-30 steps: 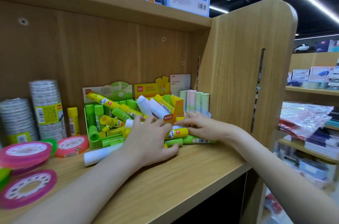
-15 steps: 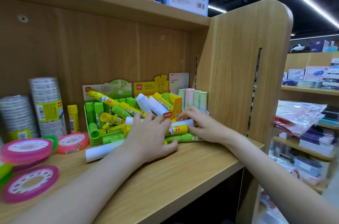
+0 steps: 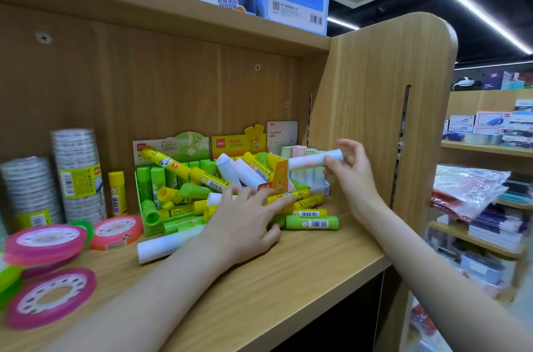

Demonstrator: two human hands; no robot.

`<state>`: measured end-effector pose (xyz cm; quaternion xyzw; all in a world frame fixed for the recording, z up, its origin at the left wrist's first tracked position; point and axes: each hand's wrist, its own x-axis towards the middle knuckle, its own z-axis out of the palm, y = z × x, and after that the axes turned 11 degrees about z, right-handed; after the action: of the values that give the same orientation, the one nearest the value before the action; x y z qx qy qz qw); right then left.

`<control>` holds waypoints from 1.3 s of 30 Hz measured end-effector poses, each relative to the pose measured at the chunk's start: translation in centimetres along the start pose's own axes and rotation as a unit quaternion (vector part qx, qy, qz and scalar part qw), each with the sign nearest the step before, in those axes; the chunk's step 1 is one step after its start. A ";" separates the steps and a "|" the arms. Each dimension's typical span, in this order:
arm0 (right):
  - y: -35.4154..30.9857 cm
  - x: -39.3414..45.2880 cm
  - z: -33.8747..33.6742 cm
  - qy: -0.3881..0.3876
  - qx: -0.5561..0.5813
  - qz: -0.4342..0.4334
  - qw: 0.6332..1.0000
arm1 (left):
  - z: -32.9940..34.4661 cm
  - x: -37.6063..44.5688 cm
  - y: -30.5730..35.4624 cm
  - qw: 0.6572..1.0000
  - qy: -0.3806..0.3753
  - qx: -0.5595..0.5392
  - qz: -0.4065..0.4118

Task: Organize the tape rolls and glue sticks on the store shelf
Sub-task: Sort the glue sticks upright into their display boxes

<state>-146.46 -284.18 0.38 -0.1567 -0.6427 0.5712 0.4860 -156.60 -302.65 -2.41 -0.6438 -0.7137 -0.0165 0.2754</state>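
R hand (image 3: pixel 353 176) pinches a white glue stick (image 3: pixel 314 159) betw thumb & fingertips, grip closed on its R end; stick lies roughly level, held in the air above the pastel box (image 3: pixel 313 178), which sits at the R end of the glue pile (image 3: pixel 230 196), next to the shelf's side panel (image 3: pixel 383 109). L hand (image 3: pixel 245 225) lies palm-down on the front of the pile, fingers spread & fairly straight, pressing on yellow sticks, gripping nothing. Pile = green, yellow & white sticks spilling over a green box (image 3: pixel 150 178) and a yellow box (image 3: pixel 277 176) at the back of the shelf (image 3: pixel 288 279). One green stick (image 3: pixel 311 222) lies flat on the shelf just R of the pile's front; a long white stick (image 3: pixel 164 246) lies at its L front. L of the pile: single yellow stick (image 3: pixel 117 193) upright, two clear tape stacks (image 3: pixel 54 176) farther L, pink tape rolls (image 3: pixel 46 242) near the shelf's front L
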 end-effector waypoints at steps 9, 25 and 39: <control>0.2 4.2 2.5 -0.015 -0.389 -0.186 0.902 | 0.5 0.8 0.3 0.999 0.010 0.011 -0.034; 0.5 7.1 4.0 -0.040 -0.636 -0.196 0.745 | 0.4 0.8 0.2 0.999 0.011 0.008 -0.033; 1.0 7.1 3.8 -0.041 -0.461 -0.170 0.870 | 0.3 0.8 0.3 0.999 0.009 0.002 -0.032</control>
<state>-153.31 -280.70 3.14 -0.2274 -0.8692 0.1239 0.4213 -156.46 -301.77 -2.45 -0.6202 -0.7313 -0.0294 0.2823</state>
